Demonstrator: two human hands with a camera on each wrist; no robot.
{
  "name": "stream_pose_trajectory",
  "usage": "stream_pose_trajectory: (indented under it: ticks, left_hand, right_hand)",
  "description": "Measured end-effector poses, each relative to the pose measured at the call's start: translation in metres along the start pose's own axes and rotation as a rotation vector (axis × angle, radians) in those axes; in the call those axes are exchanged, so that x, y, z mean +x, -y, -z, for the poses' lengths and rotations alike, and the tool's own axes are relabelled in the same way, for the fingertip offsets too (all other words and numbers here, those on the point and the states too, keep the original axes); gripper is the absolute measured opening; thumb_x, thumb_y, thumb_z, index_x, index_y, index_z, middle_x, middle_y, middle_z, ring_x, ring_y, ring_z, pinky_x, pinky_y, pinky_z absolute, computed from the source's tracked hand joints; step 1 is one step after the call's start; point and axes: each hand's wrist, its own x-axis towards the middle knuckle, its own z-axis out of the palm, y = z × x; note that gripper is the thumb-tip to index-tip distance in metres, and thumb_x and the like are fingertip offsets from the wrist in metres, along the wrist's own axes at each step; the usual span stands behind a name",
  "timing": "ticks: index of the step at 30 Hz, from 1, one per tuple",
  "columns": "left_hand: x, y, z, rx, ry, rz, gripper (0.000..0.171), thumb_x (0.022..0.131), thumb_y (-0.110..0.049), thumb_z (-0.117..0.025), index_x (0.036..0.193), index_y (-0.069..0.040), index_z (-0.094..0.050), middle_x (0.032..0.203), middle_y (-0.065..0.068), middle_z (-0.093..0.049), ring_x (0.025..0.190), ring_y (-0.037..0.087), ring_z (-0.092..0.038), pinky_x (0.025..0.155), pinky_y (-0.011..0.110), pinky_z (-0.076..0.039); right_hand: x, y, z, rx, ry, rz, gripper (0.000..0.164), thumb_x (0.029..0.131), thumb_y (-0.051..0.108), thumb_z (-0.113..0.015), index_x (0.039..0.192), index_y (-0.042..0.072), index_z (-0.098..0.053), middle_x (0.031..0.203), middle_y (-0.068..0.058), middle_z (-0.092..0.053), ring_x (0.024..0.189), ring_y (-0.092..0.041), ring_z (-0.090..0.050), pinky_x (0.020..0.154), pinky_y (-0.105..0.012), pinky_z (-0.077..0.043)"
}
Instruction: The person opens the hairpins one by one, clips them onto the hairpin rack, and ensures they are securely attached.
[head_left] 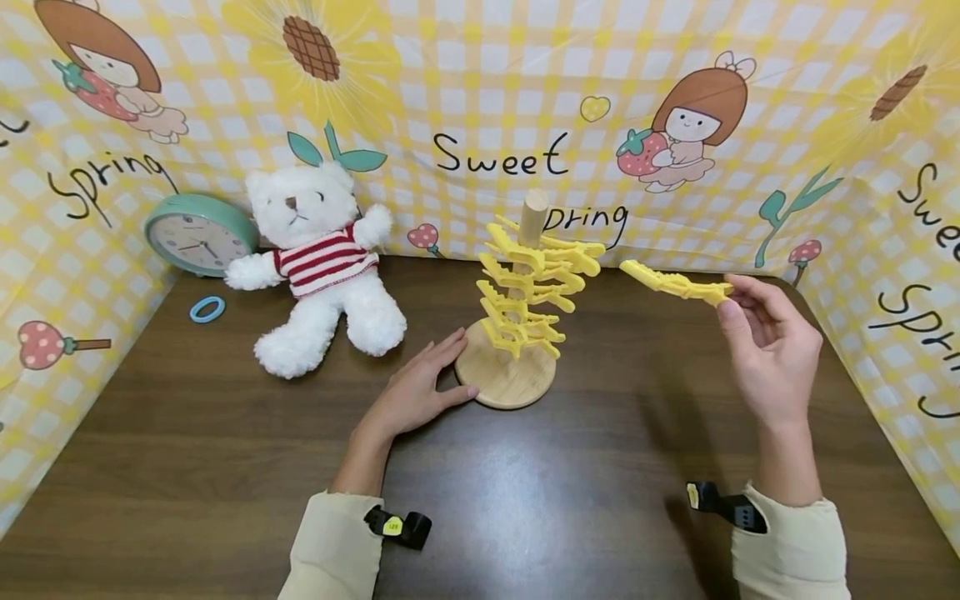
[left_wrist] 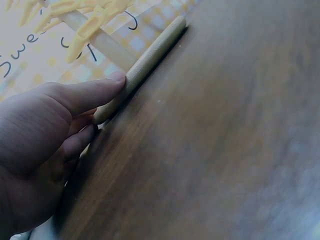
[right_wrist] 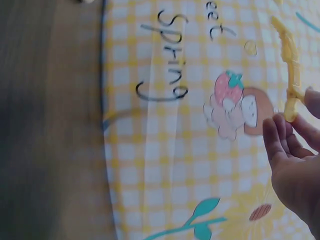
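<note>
A wooden stand with a round base (head_left: 502,382) and an upright post (head_left: 534,218) stands on the table. Several yellow plastic clips (head_left: 517,258) stick out from the post in layers. My left hand (head_left: 416,387) grips the edge of the base, its thumb at the front and its fingertips at the left rim; the left wrist view shows the thumb (left_wrist: 102,92) against that edge. Held up to the right of the stand, my right hand (head_left: 776,350) pinches one end of a long yellow clip (head_left: 667,282) with a jagged edge. The clip's free end points left, toward the post.
A white teddy bear (head_left: 315,221) in a red-striped top leans at the back left, beside a green round clock (head_left: 198,233). A blue ring (head_left: 207,309) lies on the table (head_left: 225,475) near the clock. Yellow checked cloth (head_left: 480,92) walls in the back and sides.
</note>
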Motion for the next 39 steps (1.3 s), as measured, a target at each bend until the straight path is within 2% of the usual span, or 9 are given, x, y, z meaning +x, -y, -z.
stream_pose_trajectory:
  ticks: [4,11,23,29,34,39]
  left_hand:
    - [0.0,0.0,0.0,-0.011,0.002,0.013,0.079,0.094,-0.038,-0.073,0.157,-0.006,-0.038,0.166,0.002,-0.026,0.153,0.028,-0.019,0.125,0.045,-0.012]
    - [-0.001,-0.001,0.002,-0.004,-0.001,0.015,0.079,0.094,-0.038,-0.073,0.157,-0.007,-0.038,0.166,0.002,-0.026,0.153,0.029,-0.019,0.125,0.046,-0.013]
    - [0.001,-0.002,0.003,0.001,0.006,0.01,0.079,0.094,-0.038,-0.074,0.157,-0.007,-0.037,0.166,0.002,-0.025,0.153,0.03,-0.018,0.124,0.047,-0.013]
    - [0.0,-0.002,0.003,0.002,0.004,0.015,0.079,0.094,-0.039,-0.074,0.157,-0.008,-0.037,0.166,0.001,-0.025,0.153,0.03,-0.018,0.124,0.049,-0.014]
    - [-0.001,-0.001,0.001,0.001,0.003,0.018,0.08,0.094,-0.039,-0.074,0.157,-0.007,-0.037,0.166,0.002,-0.026,0.152,0.033,-0.018,0.124,0.052,-0.015]
    - [0.0,0.0,0.0,0.006,0.002,0.019,0.08,0.093,-0.039,-0.074,0.157,-0.008,-0.037,0.166,0.002,-0.025,0.152,0.035,-0.018,0.123,0.053,-0.015]
  right_hand:
    - [0.005,0.003,-0.014,0.059,-0.024,0.038,0.021,0.087,-0.016,-0.068,0.108,-0.02,-0.067,0.097,-0.011,-0.069,0.085,-0.017,-0.063,0.081,-0.017,-0.054]
    - [0.008,0.007,-0.035,-0.014,-0.043,0.078,0.02,0.086,-0.012,-0.073,0.104,-0.021,-0.067,0.096,-0.01,-0.067,0.085,-0.017,-0.063,0.079,-0.018,-0.055]
    - [0.015,0.012,-0.043,-0.02,-0.149,0.118,0.017,0.085,-0.009,-0.076,0.097,-0.019,-0.07,0.092,-0.01,-0.066,0.08,-0.015,-0.063,0.075,-0.018,-0.055]
    - [0.019,0.018,-0.055,0.027,-0.118,0.139,0.024,0.085,-0.005,-0.079,0.098,-0.022,-0.068,0.092,-0.01,-0.065,0.083,-0.018,-0.062,0.077,-0.02,-0.055]
    - [0.019,0.022,-0.064,-0.011,-0.091,0.147,0.026,0.086,-0.003,-0.078,0.099,-0.023,-0.067,0.093,-0.009,-0.064,0.084,-0.018,-0.06,0.076,-0.02,-0.055]
    - [0.018,0.024,-0.074,-0.055,-0.059,0.151,0.021,0.087,-0.008,-0.074,0.099,-0.023,-0.066,0.093,-0.007,-0.064,0.084,-0.018,-0.059,0.074,-0.02,-0.054]
